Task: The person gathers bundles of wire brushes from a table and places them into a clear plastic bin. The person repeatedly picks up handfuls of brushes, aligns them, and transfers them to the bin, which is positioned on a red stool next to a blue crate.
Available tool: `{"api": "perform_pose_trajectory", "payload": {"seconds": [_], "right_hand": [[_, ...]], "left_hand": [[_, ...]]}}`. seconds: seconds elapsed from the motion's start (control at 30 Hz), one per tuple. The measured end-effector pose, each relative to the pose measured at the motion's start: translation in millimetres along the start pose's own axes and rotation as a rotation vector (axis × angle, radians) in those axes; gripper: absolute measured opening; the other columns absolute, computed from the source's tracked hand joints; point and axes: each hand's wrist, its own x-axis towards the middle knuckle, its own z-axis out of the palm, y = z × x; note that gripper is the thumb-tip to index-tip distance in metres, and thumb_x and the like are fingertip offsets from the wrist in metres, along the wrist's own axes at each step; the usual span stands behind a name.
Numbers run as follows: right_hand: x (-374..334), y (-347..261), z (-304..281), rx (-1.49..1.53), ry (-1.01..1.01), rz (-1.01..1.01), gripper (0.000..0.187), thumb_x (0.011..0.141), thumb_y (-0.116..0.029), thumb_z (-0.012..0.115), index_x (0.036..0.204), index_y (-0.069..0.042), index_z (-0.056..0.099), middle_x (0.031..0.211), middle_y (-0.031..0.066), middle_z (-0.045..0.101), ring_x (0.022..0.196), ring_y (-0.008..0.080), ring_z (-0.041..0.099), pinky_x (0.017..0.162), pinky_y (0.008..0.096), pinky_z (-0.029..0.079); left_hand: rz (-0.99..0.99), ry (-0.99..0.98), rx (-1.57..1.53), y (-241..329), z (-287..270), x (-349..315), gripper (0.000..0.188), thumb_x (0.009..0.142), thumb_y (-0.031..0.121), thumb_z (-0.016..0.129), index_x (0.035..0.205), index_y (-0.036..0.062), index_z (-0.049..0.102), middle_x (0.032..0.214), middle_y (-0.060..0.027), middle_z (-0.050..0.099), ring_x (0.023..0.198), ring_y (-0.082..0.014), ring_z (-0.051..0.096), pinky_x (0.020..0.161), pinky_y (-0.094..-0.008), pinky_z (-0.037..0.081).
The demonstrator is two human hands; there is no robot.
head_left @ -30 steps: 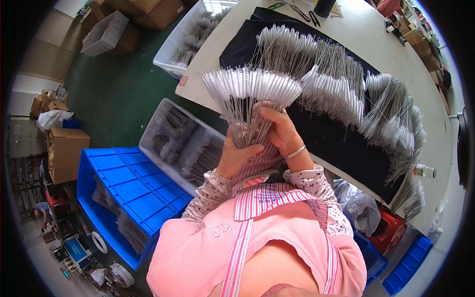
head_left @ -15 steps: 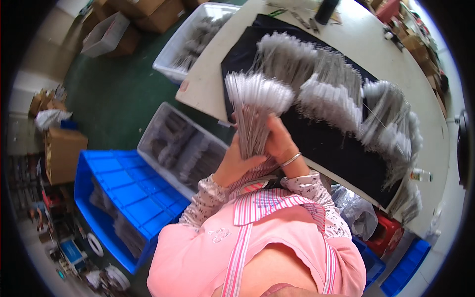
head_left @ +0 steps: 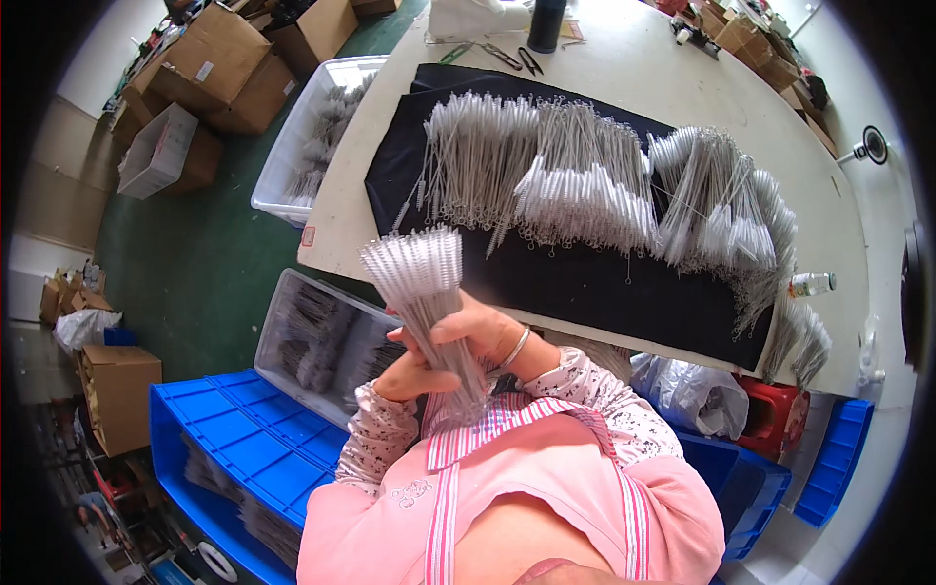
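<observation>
A bundle of straw brushes (head_left: 414, 273), with white bristles at the top and thin wire stems below, is upright in front of my chest, leaning a little left. My left hand (head_left: 409, 374) wraps round the lower stems from the left side. Higher up, my right hand (head_left: 475, 330), with a bangle at the wrist, grips the stems from the right. Just beyond, more straw brushes (head_left: 478, 161) lie in piles on a black cloth (head_left: 561, 297), several with their looped wire ends toward me.
The cloth covers part of a pale table (head_left: 341, 214). Scissors (head_left: 529, 60) and a dark bottle (head_left: 546, 27) are at its far side; a small clear bottle (head_left: 812, 284) lies right. A grey bin (head_left: 271, 331), a blue crate (head_left: 244, 409) and a white bin (head_left: 268, 185) stand left.
The bundle and both hands have moved lower and left in the picture, away from the piles. The view has shifted, showing more of the table. Both hands still hold the bundle.
</observation>
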Motion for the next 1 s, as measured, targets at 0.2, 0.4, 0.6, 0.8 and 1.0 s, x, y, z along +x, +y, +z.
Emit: {"api": "perform_pose_trajectory", "payload": {"seconds": [0.2, 0.4, 0.6, 0.8, 1.0], "right_hand": [[-4.8, -12.8, -16.1, -0.086, -0.087, 0.011, 0.070, 0.059, -0.018, 0.077, 0.121, 0.004, 0.051, 0.088, 0.0134, 0.063, 0.081, 0.0225, 0.062, 0.103, 0.0487, 0.038], [-3.8, -4.1, -14.8, -0.057, -0.009, 0.098, 0.066, 0.062, -0.017, 0.075, 0.120, 0.004, 0.051, 0.092, 0.0142, 0.062, 0.086, 0.0225, 0.062, 0.094, 0.0426, 0.047], [8.3, 13.6, -25.4, -0.210, 0.213, -0.101, 0.057, 0.088, -0.036, 0.063, 0.128, 0.001, 0.048, 0.115, 0.0112, 0.061, 0.103, 0.0176, 0.059, 0.092, 0.0325, 0.046], [30.0, 1.4, -39.9, -1.511, 0.412, -0.550, 0.043, 0.082, -0.021, 0.068, 0.114, 0.005, 0.055, 0.102, 0.0143, 0.064, 0.094, 0.0300, 0.060, 0.085, 0.0374, 0.048], [103.9, -40.5, -69.2, -2.229, 0.253, -0.561, 0.044, 0.080, -0.033, 0.065, 0.112, -0.003, 0.060, 0.121, 0.0111, 0.057, 0.123, 0.0304, 0.045, 0.106, 0.0466, 0.028]], "left_hand": [[0.047, 0.147, 0.076, 5.7, 43.2, 8.6, 0.056, 0.072, 0.019, 0.075, 0.116, -0.0017, 0.049, 0.098, -0.0104, 0.061, 0.095, -0.0229, 0.059, 0.083, -0.0343, 0.049], [-0.052, 0.003, -0.573, -0.7, 44.8, 6.5, 0.028, 0.075, 0.008, 0.064, 0.099, 0.0061, 0.048, 0.067, -0.0033, 0.048, 0.051, -0.0140, 0.046, 0.049, -0.0279, 0.040], [-0.020, 0.379, -0.006, 33.5, 1.8, 8.1, 0.011, 0.081, 0.012, 0.060, 0.080, 0.0069, 0.050, 0.055, -0.0007, 0.048, 0.045, -0.0101, 0.046, 0.044, -0.0238, 0.037], [0.205, 0.962, 0.995, 73.6, -100.8, 54.2, 0.042, 0.070, 0.031, 0.078, 0.089, 0.0002, 0.058, 0.079, -0.0139, 0.063, 0.073, -0.0256, 0.062, 0.065, -0.0352, 0.048], [-0.175, 1.176, 1.426, 83.2, -127.9, 106.5, 0.076, 0.061, 0.058, 0.078, 0.102, -0.0014, 0.055, 0.096, -0.0213, 0.066, 0.090, -0.0358, 0.065, 0.079, -0.0419, 0.051]]}}
